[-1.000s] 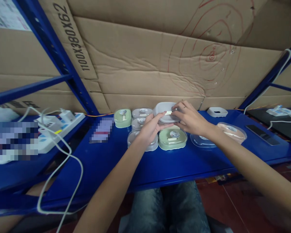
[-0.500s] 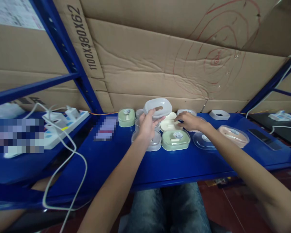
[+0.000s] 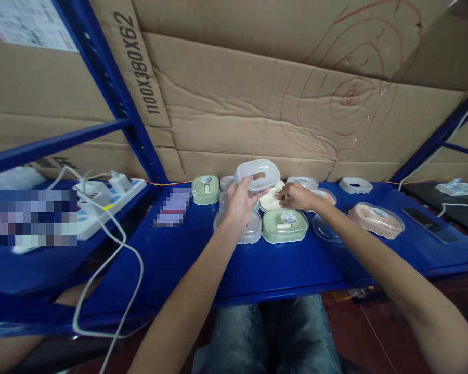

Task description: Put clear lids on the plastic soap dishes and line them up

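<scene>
My left hand (image 3: 239, 200) grips a white oval plastic box shell (image 3: 262, 175) with a keyhole-shaped slot, tilted and raised above the table. The fingers of my right hand (image 3: 299, 197) are curled and pinched at a cream plastic box (image 3: 272, 202); what is between the fingertips is hidden. In front of the cream box sits a green box (image 3: 284, 234) with a clear cover and a round label. Clear-covered whitish boxes (image 3: 250, 234) stand under and beside my left wrist. Partly behind my right hand is a pink box (image 3: 327, 195).
On the blue table (image 3: 171, 270) stand another green box (image 3: 205, 193), a white slotted shell (image 3: 355, 185), a pink box with clear cover (image 3: 376, 221) and a clear cover (image 3: 323, 228). A dark phone (image 3: 429, 225) lies right. Cables and a power strip (image 3: 89, 223) are left; cardboard (image 3: 226, 104) rises behind.
My right hand has shifted slightly left over the cream box and its fingers have drawn in more. My left hand still holds the white shell. The whole view has shifted a little.
</scene>
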`<state>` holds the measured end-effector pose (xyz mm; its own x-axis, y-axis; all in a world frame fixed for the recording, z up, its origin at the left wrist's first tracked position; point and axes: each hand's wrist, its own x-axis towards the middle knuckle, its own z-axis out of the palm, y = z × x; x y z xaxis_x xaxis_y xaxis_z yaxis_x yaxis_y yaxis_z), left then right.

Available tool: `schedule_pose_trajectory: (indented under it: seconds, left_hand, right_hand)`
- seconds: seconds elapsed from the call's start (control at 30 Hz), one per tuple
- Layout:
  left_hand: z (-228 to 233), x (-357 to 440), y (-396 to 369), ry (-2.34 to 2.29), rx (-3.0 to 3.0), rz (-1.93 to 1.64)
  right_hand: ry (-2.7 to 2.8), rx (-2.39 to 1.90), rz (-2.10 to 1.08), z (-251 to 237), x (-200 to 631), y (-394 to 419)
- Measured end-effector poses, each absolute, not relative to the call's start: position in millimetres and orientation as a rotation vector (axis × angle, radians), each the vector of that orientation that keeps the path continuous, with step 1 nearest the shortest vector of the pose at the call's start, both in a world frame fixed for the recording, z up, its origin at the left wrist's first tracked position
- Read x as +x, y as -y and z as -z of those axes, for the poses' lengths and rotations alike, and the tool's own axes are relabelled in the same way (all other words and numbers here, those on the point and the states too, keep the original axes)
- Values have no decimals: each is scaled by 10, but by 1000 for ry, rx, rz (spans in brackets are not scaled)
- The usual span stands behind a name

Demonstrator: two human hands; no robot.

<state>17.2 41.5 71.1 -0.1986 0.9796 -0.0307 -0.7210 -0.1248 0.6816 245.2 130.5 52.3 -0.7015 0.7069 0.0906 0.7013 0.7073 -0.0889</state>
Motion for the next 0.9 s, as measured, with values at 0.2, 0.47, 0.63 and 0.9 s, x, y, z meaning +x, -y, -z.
schedule_pose_trajectory:
  seconds: [0.2, 0.47, 0.63, 0.9]
  left_hand:
    - [-712, 172, -421, -652, 500, -1683]
    - [-630, 146, -501, -863, 610, -1673]
    - [-607, 190, -500, -877, 657, -1722]
    - [-786, 181, -284, -407, 596, -1398]
  right_hand:
    - [2741, -1160, 25, -631, 2482, -1276]
    - [2587, -1157, 345, -894, 2467, -995]
    - [2375, -1072, 640, -891, 2413, -794]
    - [2102, -862, 508, -865, 2538, -695]
